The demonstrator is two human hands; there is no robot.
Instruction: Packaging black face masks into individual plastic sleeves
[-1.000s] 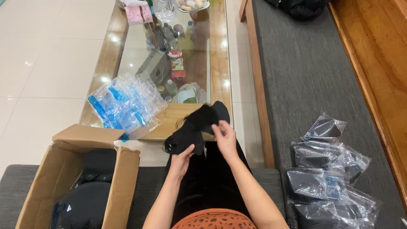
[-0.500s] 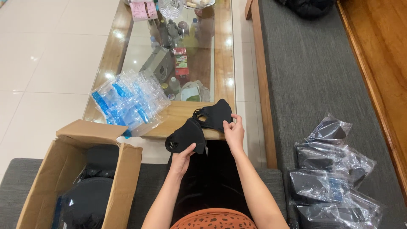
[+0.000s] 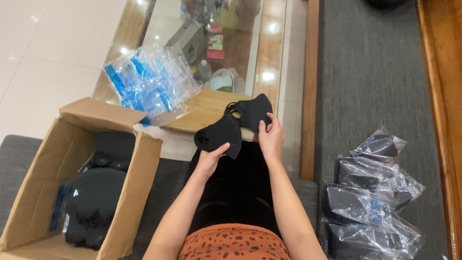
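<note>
The person sits on a grey, coarse-woven couch (image 3: 375, 72) and holds two black fabric masks out over the lap, at the near edge of the coffee table. The left hand (image 3: 211, 161) pinches the lower edge of the nearer mask (image 3: 219, 135), thumb on top and fingers curled beneath; this one is a soft, matte, curved piece with a cut ear loop showing at its left end. The right hand (image 3: 270, 137) is closed round the bottom corner of the second mask (image 3: 255, 110), which stands a little higher and farther out, its thin loops overlapping the first mask so the two touch in the middle. Beneath them runs the coffee table (image 3: 207, 113), a wooden frame with a glossy glass top that throws back ceiling lights and shows small clutter on a shelf below. On its near left corner lies a loose heap of crinkly clear plastic sleeves with blue print (image 3: 149, 84). On the person's left, an open cardboard box (image 3: 62, 159) with raised flaps rests on the couch, holding a dark pile of more black masks. On the right, on the couch, lies a stack of shiny transparent bags (image 3: 370, 202), each holding something black.
</note>
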